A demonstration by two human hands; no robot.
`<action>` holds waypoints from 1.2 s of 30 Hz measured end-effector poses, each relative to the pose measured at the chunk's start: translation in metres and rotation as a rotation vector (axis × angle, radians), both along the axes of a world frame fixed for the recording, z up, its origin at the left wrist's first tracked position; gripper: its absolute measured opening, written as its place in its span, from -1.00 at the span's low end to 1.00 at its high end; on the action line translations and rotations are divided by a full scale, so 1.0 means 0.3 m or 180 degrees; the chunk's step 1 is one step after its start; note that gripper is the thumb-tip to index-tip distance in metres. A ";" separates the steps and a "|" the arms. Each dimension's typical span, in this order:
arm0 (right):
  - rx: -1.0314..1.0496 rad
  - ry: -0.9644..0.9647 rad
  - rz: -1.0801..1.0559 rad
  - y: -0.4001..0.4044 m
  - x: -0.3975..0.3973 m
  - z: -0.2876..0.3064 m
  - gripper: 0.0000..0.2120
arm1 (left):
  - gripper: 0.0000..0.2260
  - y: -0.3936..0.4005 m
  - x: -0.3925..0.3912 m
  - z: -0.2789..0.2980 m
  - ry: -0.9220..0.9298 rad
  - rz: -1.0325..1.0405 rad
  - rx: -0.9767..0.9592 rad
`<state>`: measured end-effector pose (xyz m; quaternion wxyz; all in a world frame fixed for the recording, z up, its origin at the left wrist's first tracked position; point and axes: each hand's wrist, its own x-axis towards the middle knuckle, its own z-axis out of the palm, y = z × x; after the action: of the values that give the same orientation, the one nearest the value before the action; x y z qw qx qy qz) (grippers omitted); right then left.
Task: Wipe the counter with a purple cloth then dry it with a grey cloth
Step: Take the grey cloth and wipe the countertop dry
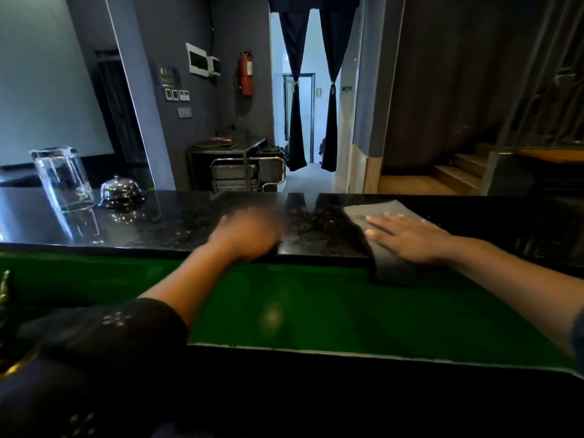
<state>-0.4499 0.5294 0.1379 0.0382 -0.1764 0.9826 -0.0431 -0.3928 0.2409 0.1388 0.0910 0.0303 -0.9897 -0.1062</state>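
Blurring hides the left hand (249,235) on the counter (158,222).

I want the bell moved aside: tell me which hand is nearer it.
Left. The left hand lies on the counter to the right of the bell; the right hand rests farther right on the grey cloth.

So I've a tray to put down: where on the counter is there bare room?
Bare black counter lies between the bell and the blurred left hand, and between both hands. Far left is crowded by the upturned glass; the right hand presses the grey cloth.
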 end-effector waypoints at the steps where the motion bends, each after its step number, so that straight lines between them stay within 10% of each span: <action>1: 0.0023 -0.0003 -0.0139 0.008 -0.030 0.004 -0.35 | -0.42 -0.099 0.021 -0.001 -0.0003 0.0177 -0.0082; 8: 0.0000 0.0068 -0.1112 -0.197 -0.175 0.010 -0.30 | -0.38 -0.457 0.126 -0.052 -0.0222 0.0409 -0.0262; 19: -0.0010 0.0096 0.0589 -0.422 0.070 -0.020 -0.40 | -0.12 -0.522 0.109 -0.014 -0.0077 0.0036 -0.0712; 28: 0.0035 -0.0124 -0.0610 -0.314 -0.287 0.006 -0.30 | -0.11 -0.638 0.078 -0.046 -0.0003 -0.0050 -0.0556; 36: -0.0170 0.0096 0.0066 -0.989 -0.215 -0.002 -0.32 | -0.12 -0.657 0.062 -0.053 0.0093 -0.0140 -0.0608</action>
<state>-0.5144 0.2328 0.1373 0.0191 -0.1881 0.9797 -0.0662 -0.3742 0.0439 0.1228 0.1055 -0.0018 -0.9943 -0.0137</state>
